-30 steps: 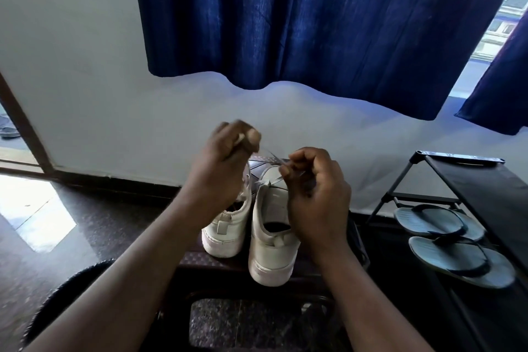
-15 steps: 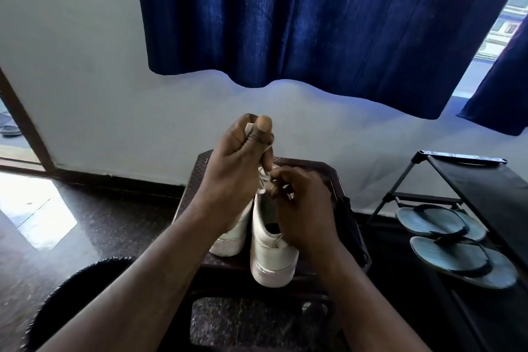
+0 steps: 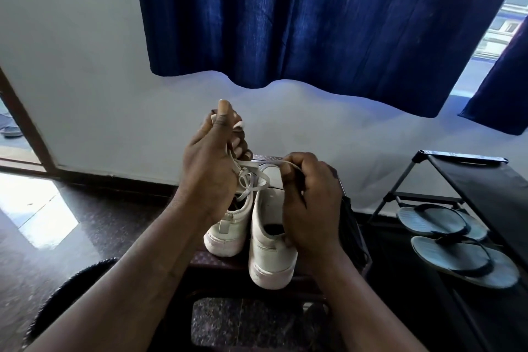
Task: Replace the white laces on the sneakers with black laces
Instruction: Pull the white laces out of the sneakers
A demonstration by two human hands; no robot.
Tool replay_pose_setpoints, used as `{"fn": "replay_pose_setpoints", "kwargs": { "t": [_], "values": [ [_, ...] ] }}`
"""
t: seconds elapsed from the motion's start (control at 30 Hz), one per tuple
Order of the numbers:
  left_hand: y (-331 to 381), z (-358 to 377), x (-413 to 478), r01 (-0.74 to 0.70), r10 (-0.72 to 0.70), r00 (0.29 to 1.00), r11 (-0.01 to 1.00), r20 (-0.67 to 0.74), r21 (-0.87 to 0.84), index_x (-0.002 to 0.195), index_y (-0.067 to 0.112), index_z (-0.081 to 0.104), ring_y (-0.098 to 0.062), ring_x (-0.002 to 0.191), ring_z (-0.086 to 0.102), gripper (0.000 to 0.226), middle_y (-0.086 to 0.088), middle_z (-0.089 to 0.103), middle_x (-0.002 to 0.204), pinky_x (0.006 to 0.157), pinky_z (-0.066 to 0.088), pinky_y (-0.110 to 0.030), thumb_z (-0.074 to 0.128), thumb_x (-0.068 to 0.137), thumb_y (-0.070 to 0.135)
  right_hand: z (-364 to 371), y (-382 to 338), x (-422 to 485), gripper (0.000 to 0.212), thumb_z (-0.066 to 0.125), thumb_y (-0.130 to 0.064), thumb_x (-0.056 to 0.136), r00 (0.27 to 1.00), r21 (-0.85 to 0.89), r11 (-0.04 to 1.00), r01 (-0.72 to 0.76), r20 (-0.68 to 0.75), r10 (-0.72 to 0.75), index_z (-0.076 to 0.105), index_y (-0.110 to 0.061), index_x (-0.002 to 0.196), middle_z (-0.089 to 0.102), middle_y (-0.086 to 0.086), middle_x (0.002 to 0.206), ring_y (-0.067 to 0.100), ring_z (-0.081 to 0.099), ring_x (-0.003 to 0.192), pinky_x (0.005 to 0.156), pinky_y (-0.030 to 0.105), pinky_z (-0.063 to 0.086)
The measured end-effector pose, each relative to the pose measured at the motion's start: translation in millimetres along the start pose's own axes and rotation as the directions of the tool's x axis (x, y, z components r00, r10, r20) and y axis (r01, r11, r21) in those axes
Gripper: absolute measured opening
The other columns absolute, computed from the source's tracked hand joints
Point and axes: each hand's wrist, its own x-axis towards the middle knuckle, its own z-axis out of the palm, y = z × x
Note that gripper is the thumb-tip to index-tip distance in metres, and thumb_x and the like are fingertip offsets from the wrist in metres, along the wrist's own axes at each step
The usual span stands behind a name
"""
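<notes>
Head view, frame centre: the left hand grips gathered white lace in curled fingers. The right hand pinches another strand above the sneakers on the dark worktop. This looks like unlacing; next, the lace needs drawing clear of the eyelets.

Things in view, counted
Two white sneakers, left sneaker and right sneaker; one white lace; two hands, left hand and right hand; two sandals at right, far sandal and near sandal; two blue curtains, wide curtain and narrow curtain.
</notes>
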Motion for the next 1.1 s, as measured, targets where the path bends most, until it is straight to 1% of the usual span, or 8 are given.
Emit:
{"fn": "replay_pose_setpoints", "kwargs": {
  "t": [0.1,0.23,0.37,0.6,0.8,0.93,1.0,1.1],
  "values": [
    [5,-1,0,0.072,-0.069,0.997,0.989,0.026,-0.129,0.081,0.018,0.053,-0.011,0.062,0.033,0.044,0.002,0.036,0.07,0.061,0.035,-0.024,0.043,0.107,0.052,-3,-6,-1,0.013,0.059,-0.024,0.102,0.988,0.169,0.981,-0.099,0.131,0.077,0.069,-0.016,0.1,0.069,-0.012,0.09,0.01,0.065,0.087,0.076,0.043,0.052],
    [10,-5,3,0.086,-0.074,0.996,0.962,0.056,-0.259,0.077,0.018,0.049,-0.012,0.063,0.033,0.043,0.002,0.034,0.071,0.064,0.034,-0.028,0.042,0.107,0.048,-9,-22,1,0.021,0.059,-0.013,0.093,0.945,0.366,0.901,-0.231,0.304,0.119,0.076,-0.015,0.105,0.076,-0.006,0.107,0.017,0.07,0.109,0.093,0.038,0.055],
    [8,-6,1,0.065,-0.047,0.996,0.97,0.08,-0.233,0.08,0.018,0.05,-0.013,0.066,0.035,0.036,0.002,0.038,0.074,0.068,0.034,-0.031,0.043,0.105,0.042,-12,-35,3,0.017,0.058,-0.014,0.092,0.881,0.413,0.827,-0.382,0.434,0.19,0.076,-0.014,0.091,0.075,0.008,0.089,0.032,0.068,0.089,0.08,0.049,0.054],
    [8,-5,-8,0.061,-0.043,0.991,0.989,0.13,-0.138,0.081,0.014,0.05,-0.016,0.07,0.039,0.027,-0.003,0.043,0.078,0.068,0.037,-0.031,0.039,0.097,0.033,-12,-49,11,0.02,0.067,-0.011,0.097,0.885,0.441,0.802,-0.404,0.409,0.221,0.068,-0.013,0.078,0.072,0.008,0.076,0.037,0.068,0.082,0.077,0.047,0.055],
    [4,2,-22,0.178,-0.176,0.984,0.983,0.035,-0.044,0.087,0.014,0.058,-0.017,0.067,0.05,0.017,-0.005,0.051,0.079,0.054,0.044,-0.027,0.047,0.099,0.019,-6,-62,12,0.018,0.061,-0.018,0.104,0.916,0.41,0.847,-0.339,0.351,0.197,0.07,-0.016,0.089,0.073,0.003,0.081,0.028,0.069,0.081,0.076,0.048,0.058],
    [8,-1,-31,0.178,-0.179,0.984,0.983,-0.02,-0.034,0.105,0.01,0.067,-0.02,0.084,0.067,0.021,-0.011,0.07,0.094,0.07,0.057,-0.029,0.047,0.104,0.012,11,-70,8,0.021,0.053,-0.023,0.104,0.949,0.349,0.902,-0.253,0.268,0.163,0.071,-0.018,0.094,0.072,-0.002,0.087,0.021,0.069,0.087,0.079,0.05,0.056],
    [13,-8,-34,0.164,-0.165,0.986,0.986,-0.035,-0.036,0.117,0.011,0.068,-0.024,0.098,0.07,0.027,-0.015,0.075,0.109,0.084,0.058,-0.034,0.044,0.105,0.008,21,-74,5,0.018,0.059,-0.021,0.098,0.964,0.283,0.937,-0.205,0.222,0.143,0.076,-0.018,0.097,0.073,-0.008,0.092,0.012,0.07,0.091,0.083,0.041,0.058],
    [23,-24,-38,0.124,-0.128,0.987,0.991,-0.092,-0.051,0.131,0.012,0.063,-0.025,0.1,0.072,0.036,-0.021,0.074,0.117,0.087,0.06,-0.033,0.041,0.105,0.002,38,-83,0,0.012,0.071,-0.014,0.086,0.969,0.242,0.95,-0.199,0.194,0.154,0.081,-0.018,0.091,0.071,-0.012,0.095,0.003,0.07,0.092,0.083,0.022,0.055]
  ]
}}
